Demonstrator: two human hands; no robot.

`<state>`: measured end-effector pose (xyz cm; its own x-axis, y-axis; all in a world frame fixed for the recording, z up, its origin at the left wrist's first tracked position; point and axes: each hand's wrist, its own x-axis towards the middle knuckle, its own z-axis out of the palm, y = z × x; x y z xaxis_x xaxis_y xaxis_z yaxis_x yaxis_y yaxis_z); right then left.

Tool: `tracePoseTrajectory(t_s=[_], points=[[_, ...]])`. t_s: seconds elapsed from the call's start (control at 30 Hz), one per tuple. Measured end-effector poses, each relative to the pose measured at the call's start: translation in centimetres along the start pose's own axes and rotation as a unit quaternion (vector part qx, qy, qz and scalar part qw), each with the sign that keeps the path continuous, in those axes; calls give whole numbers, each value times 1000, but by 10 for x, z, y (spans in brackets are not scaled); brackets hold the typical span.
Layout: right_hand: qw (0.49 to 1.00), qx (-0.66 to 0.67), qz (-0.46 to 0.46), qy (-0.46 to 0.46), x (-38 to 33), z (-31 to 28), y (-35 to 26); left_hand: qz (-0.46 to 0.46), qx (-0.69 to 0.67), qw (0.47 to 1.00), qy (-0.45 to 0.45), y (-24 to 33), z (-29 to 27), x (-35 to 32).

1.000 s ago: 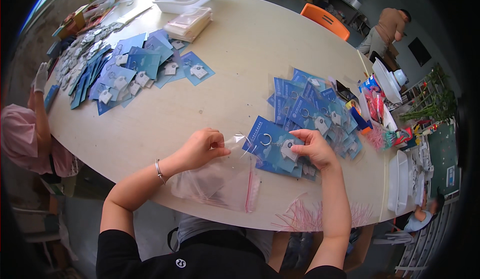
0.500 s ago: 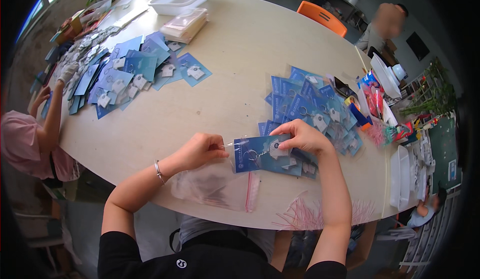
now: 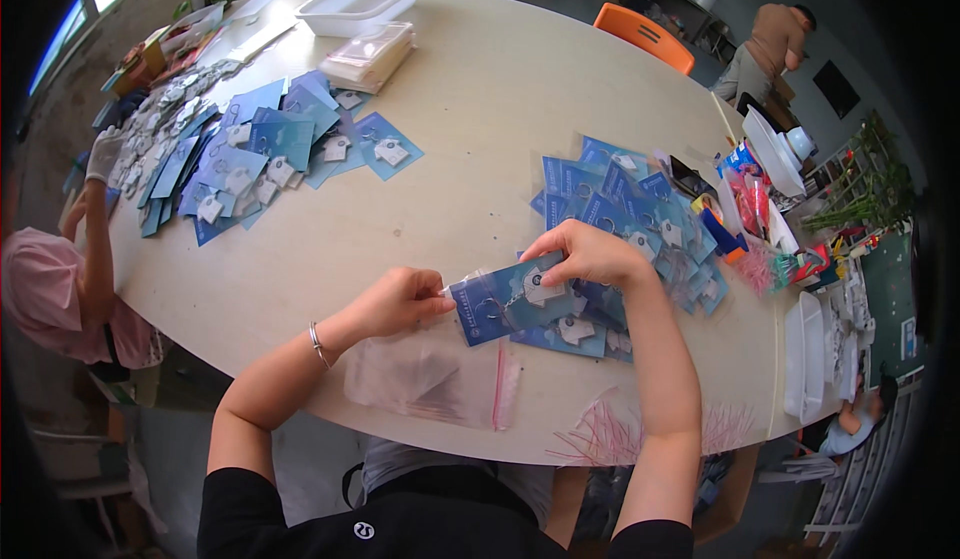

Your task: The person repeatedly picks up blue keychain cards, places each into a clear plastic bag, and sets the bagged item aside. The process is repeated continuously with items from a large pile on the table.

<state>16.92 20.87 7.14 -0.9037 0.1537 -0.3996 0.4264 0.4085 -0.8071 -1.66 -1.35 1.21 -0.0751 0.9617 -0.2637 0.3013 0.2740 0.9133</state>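
A blue card with a keyring (image 3: 480,311) is held between my hands above the table's near side. Its white shirt-shaped charm (image 3: 543,287) hangs on a short chain. My left hand (image 3: 408,297) is closed, pinching the clear sleeve at the card's left end. On the right end my right hand (image 3: 592,255) grips the card, thumb on the front beside the charm and fingers behind its upper edge. The card tilts, right end higher. Just beyond my right hand lies a heap of bagged keychain cards (image 3: 595,184), and more lie beneath the held one.
Clear plastic bags (image 3: 425,384) lie under my left forearm, red-white twist ties (image 3: 605,434) near the front edge. Unbagged cards with keychains (image 3: 228,159) and a white tub (image 3: 365,4) are far left. A co-worker in pink (image 3: 50,279) sits left; supplies (image 3: 750,199) crowd the right.
The held card has tilted, its right end rising with my right hand. My left hand keeps its pinch. The co-worker's gloved hand at left has moved away toward the left.
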Motion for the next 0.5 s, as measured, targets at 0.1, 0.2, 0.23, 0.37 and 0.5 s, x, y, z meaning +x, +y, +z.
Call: tracePoseTrajectory(t_s=[0.1, 0.2, 0.23, 0.37, 0.5], points=[[1000, -2, -12, -26, 14, 10, -6, 39, 79, 996, 3, 1, -1, 2], [999, -7, -14, -48, 29, 25, -14, 113, 25, 992, 42, 6, 4, -2], [998, -14, -15, -54, 31, 29, -17, 97, -2, 994, 41, 7, 4, -1], [998, -35, -14, -58, 40, 47, -31, 85, -61, 993, 58, 2, 4, -1], [990, -79, -114, 13, 50, 72, -21, 83, -17, 994, 68, 1, 6, 1]])
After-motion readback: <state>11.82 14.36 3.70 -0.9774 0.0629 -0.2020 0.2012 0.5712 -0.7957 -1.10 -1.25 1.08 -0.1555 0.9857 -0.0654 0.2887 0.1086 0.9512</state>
